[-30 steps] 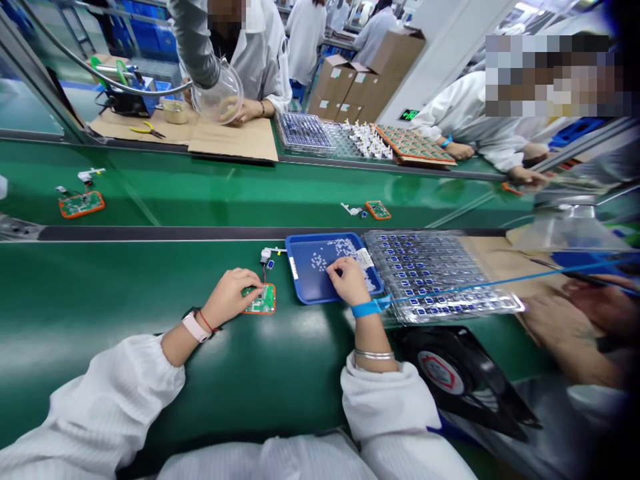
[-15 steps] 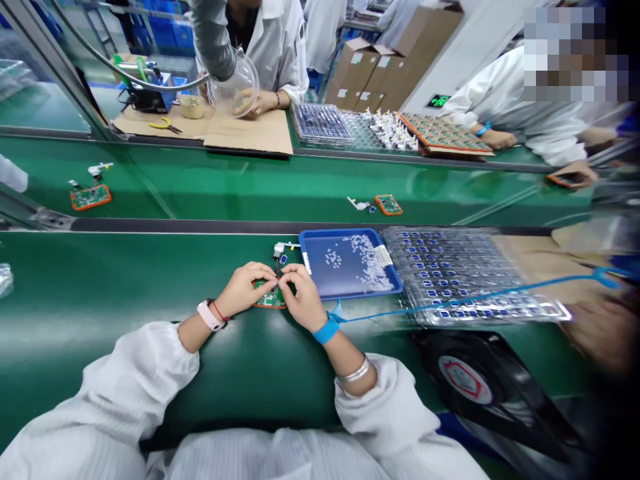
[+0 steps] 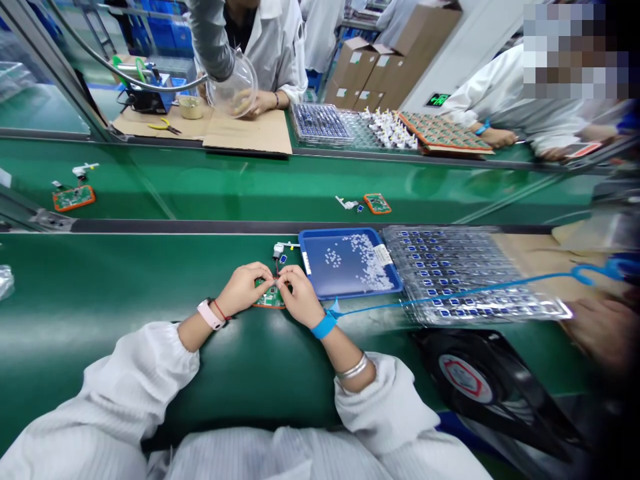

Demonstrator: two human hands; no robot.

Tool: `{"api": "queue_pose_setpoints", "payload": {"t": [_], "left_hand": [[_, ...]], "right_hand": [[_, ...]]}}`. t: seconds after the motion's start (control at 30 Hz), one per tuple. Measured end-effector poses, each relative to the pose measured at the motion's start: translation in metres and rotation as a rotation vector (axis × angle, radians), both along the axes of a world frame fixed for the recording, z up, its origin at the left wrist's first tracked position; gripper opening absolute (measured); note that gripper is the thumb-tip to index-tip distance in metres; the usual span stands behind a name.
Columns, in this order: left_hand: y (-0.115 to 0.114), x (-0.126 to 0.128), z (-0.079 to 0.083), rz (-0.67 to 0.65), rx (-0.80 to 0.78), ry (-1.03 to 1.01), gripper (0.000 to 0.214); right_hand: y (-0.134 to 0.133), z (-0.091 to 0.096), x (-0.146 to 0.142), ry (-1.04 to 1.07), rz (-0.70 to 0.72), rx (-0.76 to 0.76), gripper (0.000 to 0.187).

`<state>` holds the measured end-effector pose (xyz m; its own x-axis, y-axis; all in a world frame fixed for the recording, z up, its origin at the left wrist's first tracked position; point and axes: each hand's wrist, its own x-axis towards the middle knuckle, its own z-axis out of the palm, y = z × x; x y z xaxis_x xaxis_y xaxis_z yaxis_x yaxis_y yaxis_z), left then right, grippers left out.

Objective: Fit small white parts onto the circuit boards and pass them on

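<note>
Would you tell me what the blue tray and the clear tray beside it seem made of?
Blue tray: likely moulded plastic, matte, uniform colour with a raised rim. Clear tray: apparently thin formed plastic, glossy, see-through, with rows of pockets.

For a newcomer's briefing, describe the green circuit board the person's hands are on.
On the near green bench, find the blue plastic tray of white parts. Left of it lies the green circuit board in an orange frame. The similar board beyond the tray and another board far left lie untouched; left hand and right hand touch this one.
</note>
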<state>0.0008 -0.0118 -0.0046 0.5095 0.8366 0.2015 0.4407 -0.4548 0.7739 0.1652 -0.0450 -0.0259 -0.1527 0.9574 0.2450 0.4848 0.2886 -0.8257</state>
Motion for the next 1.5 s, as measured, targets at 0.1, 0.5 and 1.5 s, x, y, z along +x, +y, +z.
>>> {"api": "queue_pose_setpoints", "payload": {"t": [0.1, 0.5, 1.5], "left_hand": [[0.0, 0.001, 0.002, -0.004, 0.013, 0.03, 0.012], [-0.003, -0.007, 0.005, -0.016, 0.033, 0.015, 0.01], [-0.012, -0.021, 0.014, -0.131, 0.094, 0.289, 0.061]], "right_hand": [[0.001, 0.0, 0.001, -0.008, 0.007, -0.017, 0.013], [-0.004, 0.01, 0.001, 0.05, 0.037, 0.004, 0.012], [0.025, 0.013, 0.119, -0.294, -0.44, 0.148, 0.012]]}}
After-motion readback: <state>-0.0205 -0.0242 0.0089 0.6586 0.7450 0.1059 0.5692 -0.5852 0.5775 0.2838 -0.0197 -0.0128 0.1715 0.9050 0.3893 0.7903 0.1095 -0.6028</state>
